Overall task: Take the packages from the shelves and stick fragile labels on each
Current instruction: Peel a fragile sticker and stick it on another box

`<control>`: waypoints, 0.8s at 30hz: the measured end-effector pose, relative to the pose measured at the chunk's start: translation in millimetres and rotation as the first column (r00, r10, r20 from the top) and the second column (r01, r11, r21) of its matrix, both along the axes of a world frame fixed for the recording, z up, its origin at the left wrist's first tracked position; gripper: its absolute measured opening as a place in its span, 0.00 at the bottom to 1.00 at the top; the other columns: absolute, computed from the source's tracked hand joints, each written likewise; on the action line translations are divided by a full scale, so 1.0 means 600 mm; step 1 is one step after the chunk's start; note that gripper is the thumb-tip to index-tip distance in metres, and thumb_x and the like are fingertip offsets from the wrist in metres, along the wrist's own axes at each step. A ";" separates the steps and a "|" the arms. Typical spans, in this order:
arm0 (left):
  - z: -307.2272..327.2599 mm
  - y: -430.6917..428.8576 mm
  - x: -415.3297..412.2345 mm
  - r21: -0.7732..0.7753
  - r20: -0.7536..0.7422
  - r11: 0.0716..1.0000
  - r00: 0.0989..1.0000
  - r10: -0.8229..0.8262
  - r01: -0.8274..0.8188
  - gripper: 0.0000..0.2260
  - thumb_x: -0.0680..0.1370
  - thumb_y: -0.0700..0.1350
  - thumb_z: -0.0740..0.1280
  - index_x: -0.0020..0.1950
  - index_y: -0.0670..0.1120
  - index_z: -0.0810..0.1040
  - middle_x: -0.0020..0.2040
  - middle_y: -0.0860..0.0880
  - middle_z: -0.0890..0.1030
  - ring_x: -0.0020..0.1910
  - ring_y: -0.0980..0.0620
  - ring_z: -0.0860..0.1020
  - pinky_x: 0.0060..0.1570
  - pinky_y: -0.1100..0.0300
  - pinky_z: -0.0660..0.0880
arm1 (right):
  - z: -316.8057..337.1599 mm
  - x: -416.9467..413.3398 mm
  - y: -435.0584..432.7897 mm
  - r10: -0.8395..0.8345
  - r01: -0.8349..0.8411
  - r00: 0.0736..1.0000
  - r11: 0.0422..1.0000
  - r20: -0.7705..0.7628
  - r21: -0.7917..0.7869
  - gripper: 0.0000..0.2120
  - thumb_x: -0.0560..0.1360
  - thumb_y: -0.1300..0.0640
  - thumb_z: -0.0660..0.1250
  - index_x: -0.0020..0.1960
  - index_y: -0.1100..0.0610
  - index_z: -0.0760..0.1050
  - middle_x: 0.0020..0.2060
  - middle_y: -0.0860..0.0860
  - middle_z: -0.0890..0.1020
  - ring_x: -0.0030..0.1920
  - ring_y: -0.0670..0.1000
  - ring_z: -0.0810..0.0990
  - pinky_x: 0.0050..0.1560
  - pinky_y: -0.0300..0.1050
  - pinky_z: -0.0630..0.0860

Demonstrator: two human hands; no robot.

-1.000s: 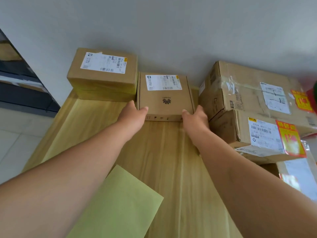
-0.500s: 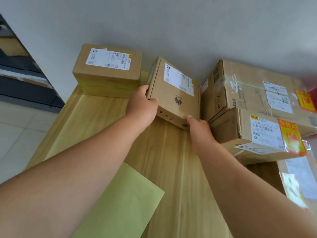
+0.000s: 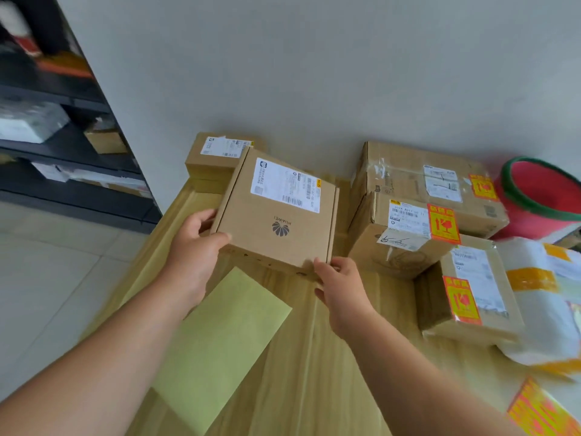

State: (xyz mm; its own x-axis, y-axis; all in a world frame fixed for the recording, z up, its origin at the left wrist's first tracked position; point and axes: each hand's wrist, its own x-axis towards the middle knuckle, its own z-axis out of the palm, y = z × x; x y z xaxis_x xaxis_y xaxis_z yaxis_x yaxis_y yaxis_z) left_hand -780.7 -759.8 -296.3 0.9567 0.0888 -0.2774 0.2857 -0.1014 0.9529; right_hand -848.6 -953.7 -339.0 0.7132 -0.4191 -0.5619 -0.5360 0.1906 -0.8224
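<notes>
A flat brown cardboard box (image 3: 270,228) with a white shipping label and a dark logo is lifted above the wooden table (image 3: 314,372). My left hand (image 3: 191,256) grips its near left corner, thumb on top. My right hand (image 3: 341,287) pinches its near right corner. The box is tilted, its far edge higher. A sheet of orange fragile labels (image 3: 540,413) lies at the table's bottom right. Several boxes to the right carry orange fragile stickers: a stacked pair (image 3: 408,234) and a taped box (image 3: 471,297).
A small brown box (image 3: 213,158) stands by the wall at the table's far left. A pale green sheet (image 3: 217,341) lies under my arms. A white padded parcel (image 3: 550,297) and a red bucket (image 3: 540,196) are at the right. Dark shelves (image 3: 63,146) with parcels stand on the left.
Both hands took hold of the flat box by the wall, tilted it up and drew it toward me, above the table. The view has widened to the right and left.
</notes>
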 end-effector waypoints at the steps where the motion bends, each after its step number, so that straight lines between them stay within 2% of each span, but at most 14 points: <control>1: -0.001 0.009 -0.027 -0.031 -0.019 0.999 1.000 0.008 -0.009 0.21 0.76 0.34 0.65 0.65 0.51 0.72 0.57 0.51 0.78 0.55 0.52 0.78 0.58 0.52 0.74 | 0.004 -0.026 0.003 0.011 -0.011 1.000 1.000 0.006 0.012 0.14 0.76 0.50 0.67 0.59 0.53 0.69 0.52 0.51 0.77 0.52 0.52 0.78 0.60 0.54 0.76; 3: -0.007 0.022 -0.084 -0.086 -0.054 0.996 0.998 0.016 -0.020 0.21 0.76 0.33 0.64 0.67 0.50 0.71 0.58 0.49 0.79 0.54 0.51 0.78 0.56 0.53 0.74 | 0.010 -0.079 0.005 0.036 -0.037 0.999 0.999 0.018 0.024 0.13 0.77 0.52 0.67 0.59 0.53 0.69 0.52 0.51 0.78 0.51 0.51 0.79 0.59 0.54 0.77; 6: -0.022 0.024 -0.169 -0.111 -0.117 0.993 0.993 0.016 -0.030 0.22 0.77 0.33 0.63 0.69 0.49 0.70 0.57 0.49 0.80 0.52 0.52 0.78 0.53 0.55 0.72 | 0.015 -0.156 -0.001 0.095 -0.094 0.995 0.995 0.041 -0.037 0.14 0.77 0.54 0.67 0.61 0.52 0.68 0.52 0.49 0.78 0.53 0.50 0.78 0.60 0.53 0.76; 11: -0.041 -0.007 -0.302 -0.138 -0.221 0.990 0.975 -0.027 -0.004 0.26 0.78 0.32 0.62 0.74 0.50 0.64 0.58 0.50 0.76 0.56 0.48 0.76 0.55 0.53 0.72 | 0.006 -0.266 -0.037 0.143 -0.135 0.989 0.980 0.044 -0.147 0.14 0.77 0.57 0.66 0.62 0.49 0.69 0.51 0.46 0.78 0.51 0.49 0.78 0.57 0.48 0.76; 15: -0.064 -0.048 -0.386 -0.015 -0.305 0.991 0.943 -0.131 0.133 0.30 0.77 0.37 0.65 0.76 0.51 0.59 0.62 0.48 0.73 0.53 0.49 0.75 0.52 0.53 0.73 | -0.009 -0.323 -0.089 0.153 -0.152 0.988 0.966 -0.012 -0.211 0.15 0.77 0.58 0.65 0.64 0.51 0.71 0.52 0.48 0.79 0.50 0.50 0.78 0.51 0.47 0.75; 17: -0.074 -0.072 -0.427 0.025 -0.348 0.974 0.915 -0.203 0.226 0.31 0.77 0.40 0.67 0.76 0.50 0.57 0.66 0.49 0.72 0.52 0.52 0.74 0.54 0.56 0.69 | -0.018 -0.340 -0.117 0.169 -0.181 0.983 0.950 -0.068 -0.255 0.14 0.77 0.59 0.63 0.63 0.52 0.73 0.49 0.49 0.80 0.46 0.50 0.78 0.47 0.46 0.74; 19: -0.082 -0.097 -0.462 0.049 -0.382 0.945 0.881 -0.281 0.323 0.28 0.77 0.40 0.66 0.75 0.47 0.59 0.58 0.53 0.72 0.47 0.58 0.71 0.53 0.61 0.64 | -0.028 -0.352 -0.144 0.176 -0.209 0.975 0.930 -0.133 -0.304 0.13 0.77 0.60 0.62 0.61 0.53 0.75 0.47 0.50 0.80 0.40 0.51 0.75 0.43 0.46 0.73; 21: -0.092 -0.114 -0.481 0.070 -0.407 0.907 0.842 -0.354 0.415 0.24 0.78 0.41 0.66 0.73 0.46 0.63 0.52 0.57 0.73 0.46 0.59 0.71 0.52 0.63 0.63 | -0.036 -0.361 -0.163 0.157 -0.209 0.971 0.924 -0.180 -0.320 0.19 0.77 0.60 0.61 0.67 0.52 0.72 0.52 0.53 0.79 0.40 0.52 0.73 0.42 0.45 0.72; 24: -0.109 -0.124 -0.471 0.162 -0.470 0.837 0.787 -0.399 0.522 0.21 0.78 0.45 0.65 0.71 0.48 0.66 0.55 0.55 0.75 0.54 0.53 0.73 0.54 0.61 0.67 | -0.047 -0.378 -0.172 0.088 -0.154 0.971 0.941 -0.224 -0.300 0.29 0.78 0.60 0.60 0.77 0.53 0.56 0.71 0.55 0.68 0.53 0.54 0.73 0.49 0.45 0.69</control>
